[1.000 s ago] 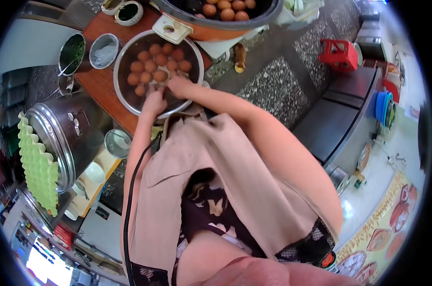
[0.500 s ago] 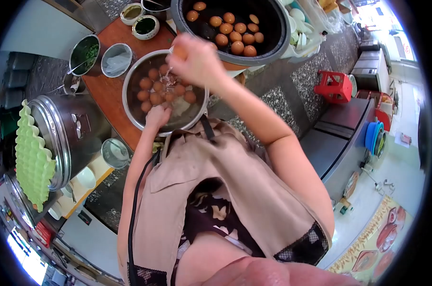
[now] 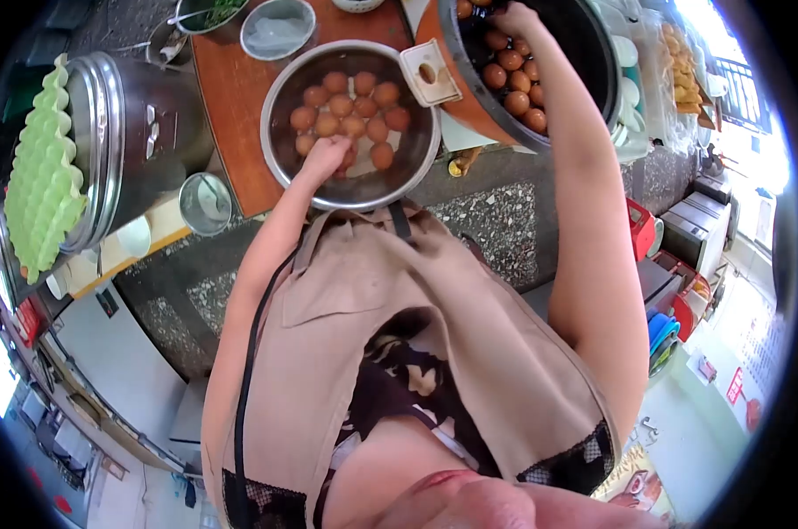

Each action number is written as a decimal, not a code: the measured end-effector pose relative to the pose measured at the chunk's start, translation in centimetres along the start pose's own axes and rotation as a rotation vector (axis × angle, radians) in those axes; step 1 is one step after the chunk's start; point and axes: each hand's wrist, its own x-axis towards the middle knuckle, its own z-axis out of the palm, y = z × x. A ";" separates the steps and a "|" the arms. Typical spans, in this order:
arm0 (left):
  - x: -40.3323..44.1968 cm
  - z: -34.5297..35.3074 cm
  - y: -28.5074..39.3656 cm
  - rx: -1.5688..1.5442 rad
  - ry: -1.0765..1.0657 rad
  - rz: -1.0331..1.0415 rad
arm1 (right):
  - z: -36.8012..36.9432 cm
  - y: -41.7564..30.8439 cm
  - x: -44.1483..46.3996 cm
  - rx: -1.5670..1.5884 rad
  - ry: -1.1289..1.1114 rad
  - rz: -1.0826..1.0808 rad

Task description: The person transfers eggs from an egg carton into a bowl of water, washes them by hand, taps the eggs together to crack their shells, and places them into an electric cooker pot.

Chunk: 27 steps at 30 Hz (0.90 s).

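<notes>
A steel bowl (image 3: pixel 275 123) of water holds several brown eggs (image 3: pixel 339 106). My left hand (image 3: pixel 326 157) dips into its near side, its curled fingers closed around what appears to be an egg, mostly hidden by the hand and water. Farther right, a large dark-lined pot (image 3: pixel 540 141) with an orange outside contains more brown eggs (image 3: pixel 510 60) in dark liquid. My right hand (image 3: pixel 515 19) reaches down inside its far part, beside the eggs. The fingertips there are hidden, so whether they grip anything does not show.
Both vessels stand by a brown table (image 3: pixel 231 79), the pot's pale handle (image 3: pixel 430 73) close to the bowl. A lined container (image 3: pixel 278 31) sits behind. At left, a green egg tray (image 3: pixel 46 176) rests against a large steel pot (image 3: pixel 143 132). A red stool (image 3: pixel 643 227) is at right.
My right hand has moved from above the bowl, where it held an egg, rightward into the pot. My left hand stays in the bowl. The view has shifted, bringing the pot's handle into sight.
</notes>
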 end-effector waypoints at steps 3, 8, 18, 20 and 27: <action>-1.0 -0.2 1.7 -0.227 -0.018 -0.244 | -6.7 -5.2 -10.3 0.136 0.252 -0.134; -2.5 -0.8 3.5 -0.530 -0.216 -0.305 | -6.4 -10.9 -23.5 0.606 0.314 -0.414; -1.3 -0.4 2.3 -0.465 -0.021 -0.266 | 18.4 -14.5 -24.5 0.399 -0.204 -0.204; -0.7 0.1 1.8 -0.557 -0.005 -0.308 | 17.3 -15.0 -25.1 0.428 -0.155 -0.230; 0.0 0.6 0.4 -0.320 -0.043 -0.106 | 18.3 -13.4 -25.3 1.047 -0.282 -0.036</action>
